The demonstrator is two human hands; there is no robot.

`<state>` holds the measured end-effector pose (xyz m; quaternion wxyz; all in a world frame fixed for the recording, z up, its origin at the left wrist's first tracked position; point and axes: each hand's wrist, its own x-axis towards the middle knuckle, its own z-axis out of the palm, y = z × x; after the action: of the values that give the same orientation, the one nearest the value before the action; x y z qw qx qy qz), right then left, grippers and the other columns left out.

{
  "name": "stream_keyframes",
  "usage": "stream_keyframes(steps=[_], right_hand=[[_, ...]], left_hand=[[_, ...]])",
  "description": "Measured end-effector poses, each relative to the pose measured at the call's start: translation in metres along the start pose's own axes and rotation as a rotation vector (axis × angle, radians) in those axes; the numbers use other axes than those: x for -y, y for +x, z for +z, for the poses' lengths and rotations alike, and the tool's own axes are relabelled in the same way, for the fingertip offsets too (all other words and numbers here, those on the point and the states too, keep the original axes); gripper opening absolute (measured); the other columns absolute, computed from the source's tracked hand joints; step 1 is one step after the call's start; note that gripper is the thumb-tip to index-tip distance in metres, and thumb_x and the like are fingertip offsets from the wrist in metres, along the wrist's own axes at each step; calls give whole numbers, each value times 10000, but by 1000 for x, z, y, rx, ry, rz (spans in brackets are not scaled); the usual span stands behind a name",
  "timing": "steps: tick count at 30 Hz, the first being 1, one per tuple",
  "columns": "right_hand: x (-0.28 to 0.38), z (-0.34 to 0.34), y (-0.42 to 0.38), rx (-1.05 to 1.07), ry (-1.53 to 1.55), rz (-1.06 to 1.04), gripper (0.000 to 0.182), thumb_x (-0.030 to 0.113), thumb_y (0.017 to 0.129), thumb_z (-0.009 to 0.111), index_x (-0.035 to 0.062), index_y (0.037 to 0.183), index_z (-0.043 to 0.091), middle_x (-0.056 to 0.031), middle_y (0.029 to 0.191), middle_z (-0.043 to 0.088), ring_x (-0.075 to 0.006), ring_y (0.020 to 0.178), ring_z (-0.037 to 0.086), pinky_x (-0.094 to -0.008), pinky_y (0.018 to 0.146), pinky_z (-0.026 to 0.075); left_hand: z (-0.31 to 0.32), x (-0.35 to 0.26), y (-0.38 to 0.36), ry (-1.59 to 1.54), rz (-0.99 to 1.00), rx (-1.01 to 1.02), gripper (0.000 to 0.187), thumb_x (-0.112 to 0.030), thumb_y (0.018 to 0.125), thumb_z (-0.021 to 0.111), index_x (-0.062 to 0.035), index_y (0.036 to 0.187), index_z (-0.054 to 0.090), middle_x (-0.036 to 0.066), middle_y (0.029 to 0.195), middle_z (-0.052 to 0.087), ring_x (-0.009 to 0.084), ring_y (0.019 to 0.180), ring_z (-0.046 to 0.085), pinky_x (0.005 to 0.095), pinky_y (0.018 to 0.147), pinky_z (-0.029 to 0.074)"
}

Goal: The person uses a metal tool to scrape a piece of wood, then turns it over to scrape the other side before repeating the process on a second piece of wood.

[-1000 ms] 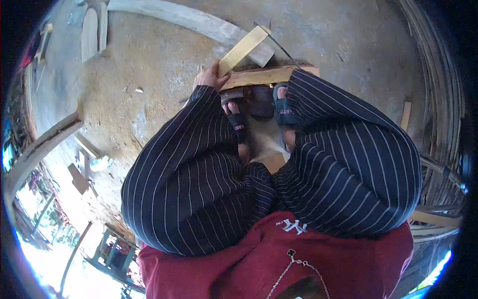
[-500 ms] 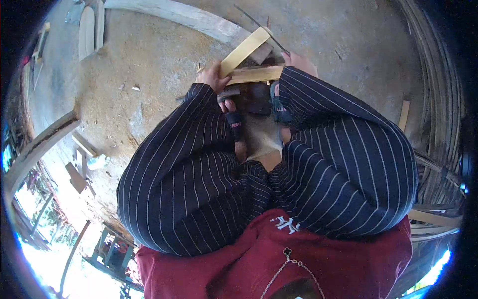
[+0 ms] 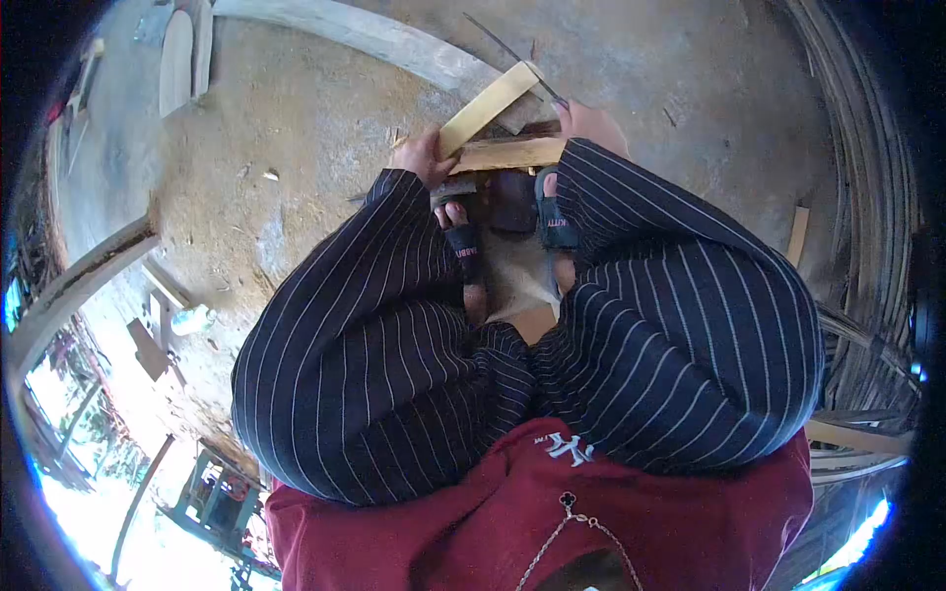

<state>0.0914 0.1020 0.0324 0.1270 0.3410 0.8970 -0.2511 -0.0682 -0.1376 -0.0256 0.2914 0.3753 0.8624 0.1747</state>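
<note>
My left hand (image 3: 419, 155) is closed around the lower end of a pale wooden strip (image 3: 490, 106), which slants up to the right. Closed on the handle end of a long thin dark blade (image 3: 501, 41) is my right hand (image 3: 589, 128). The blade points up and left and crosses the far tip of the strip. Below both, another piece of wood (image 3: 507, 155) lies crosswise in front of my sandalled feet. A dark block (image 3: 513, 202) sits between the feet.
A long pale plank (image 3: 365, 32) curves across the floor ahead. Boards (image 3: 177, 61) lie at the upper left, and a curved beam (image 3: 84, 278) is at the left. Long strips (image 3: 872, 148) are stacked along the right, near a short wood piece (image 3: 799, 232).
The pale strip and both hands have shifted only slightly. My view has tilted a little, and the crosswise wood and dark block show slightly differently between my feet.
</note>
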Motion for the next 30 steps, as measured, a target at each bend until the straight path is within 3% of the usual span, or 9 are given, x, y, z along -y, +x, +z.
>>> stream_keyframes(steps=[11,14,17,21,22,25,27,28,30], right_hand=[[-32,19,-43,69,111,108,429,418,952,388,40,944,593,-227,843,641,-406,828,625,-508,714,484],[-14,16,-44,99,109,171,418,407,953,394,38,941,592,-228,843,639,-408,828,622,-511,708,479],[-11,0,-15,48,75,110,407,396,953,400,36,938,590,-229,842,636,-411,827,619,-513,703,474],[-20,-6,21,-44,31,4,442,423,949,384,35,947,597,-235,844,640,-424,830,618,-520,732,481],[-19,-1,23,-39,47,25,458,427,948,374,32,951,605,-234,853,643,-426,829,622,-522,745,483],[-22,13,19,-69,103,69,450,434,945,384,42,966,604,-239,852,644,-441,807,618,-526,732,491],[-13,13,7,-50,119,135,436,446,946,390,59,960,591,-245,876,638,-426,849,616,-525,745,488],[-12,14,5,-55,111,131,432,434,946,394,50,949,591,-248,845,638,-430,808,620,-525,714,494],[-12,16,3,-68,102,126,425,411,945,402,32,928,593,-253,784,636,-438,726,626,-524,650,505]], left_hand=[[-27,-9,2,94,-186,-15,478,-414,795,658,-89,1111,507,195,893,657,391,842,633,472,702,504],[-27,-2,5,17,-66,-3,499,-437,797,649,-98,1137,512,191,911,660,389,858,634,464,718,507],[-15,-11,9,108,42,-20,427,-469,776,640,-137,1024,537,168,839,662,387,822,634,480,689,502],[-30,-21,21,156,-55,51,516,-519,789,625,-112,1077,490,200,869,654,410,809,632,498,707,499],[-37,-14,26,207,17,85,688,-584,795,586,-93,1247,421,260,1035,606,430,949,602,531,803,469],[-82,-13,29,463,312,-59,842,-614,791,570,-86,1391,303,298,1190,504,443,1108,510,559,923,387],[-136,-40,38,550,254,118,927,-643,791,541,-95,1455,199,306,1250,439,431,1184,429,560,1004,298],[-151,-48,43,606,275,54,730,-419,862,570,-76,1425,256,264,1198,472,433,1155,424,538,985,319],[-166,-63,67,611,267,22,619,-317,868,538,-59,1383,312,264,1192,474,431,1144,433,551,977,327]])
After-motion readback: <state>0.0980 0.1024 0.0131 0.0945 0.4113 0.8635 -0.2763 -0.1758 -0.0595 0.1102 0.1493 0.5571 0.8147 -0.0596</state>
